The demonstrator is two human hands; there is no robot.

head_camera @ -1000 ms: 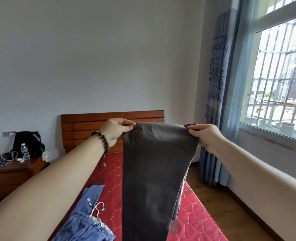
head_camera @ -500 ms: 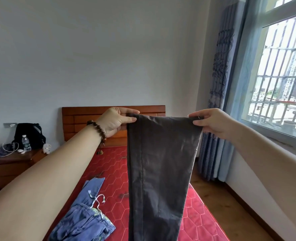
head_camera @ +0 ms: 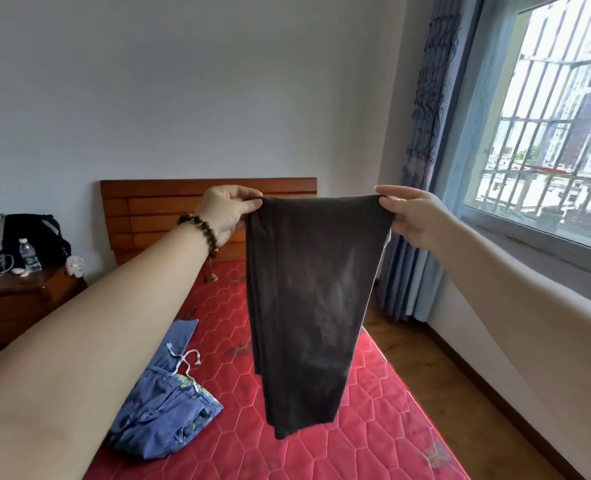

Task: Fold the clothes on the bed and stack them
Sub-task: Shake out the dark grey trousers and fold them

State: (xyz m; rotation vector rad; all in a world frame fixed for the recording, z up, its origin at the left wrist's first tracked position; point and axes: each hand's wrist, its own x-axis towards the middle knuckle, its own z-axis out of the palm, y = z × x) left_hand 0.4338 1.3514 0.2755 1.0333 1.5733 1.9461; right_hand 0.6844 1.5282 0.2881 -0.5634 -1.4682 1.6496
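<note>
Both hands [head_camera: 316, 213] raised, pinching

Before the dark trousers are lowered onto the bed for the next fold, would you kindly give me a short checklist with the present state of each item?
1. Left hand pinches one top corner of the dark trousers: ok.
2. Right hand pinches the other top corner: ok.
3. Top edge taut and level between the hands: ok.
4. Trousers hang clear above the red mattress: ok.
5. Bare mattress beside the blue jeans to lay them down: ok.
6. Layers behind the front face lined up: cannot tell, hidden.
</note>
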